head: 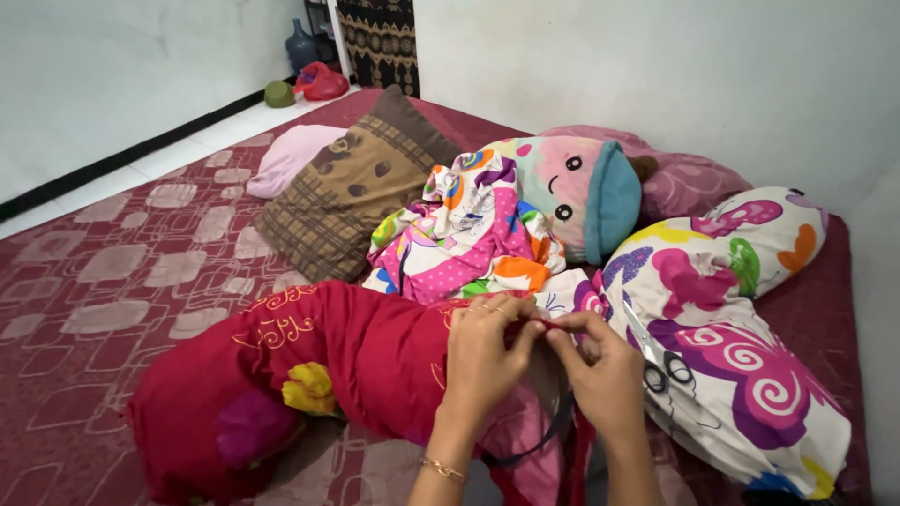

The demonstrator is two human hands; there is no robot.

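A long red bolster (309, 365) with yellow print and a flower lies across the bed in front of me. My left hand (483, 351) pinches the red cover at its open end, fingers closed on the fabric; a bracelet sits on that wrist. My right hand (600, 370) meets it from the right and grips the same edge of the red cover, thumb and fingers closed. A dark strap or zipper strip (548, 431) hangs below my hands.
A white pillow with colourful swirls (741, 347) lies at right. Behind are a crumpled colourful cloth (469, 234), a face-printed cushion (572, 192), a brown checked pillow (356, 183) and a pink pillow (291, 155). The bed has a maroon patterned sheet (141, 244). White walls stand behind and at right.
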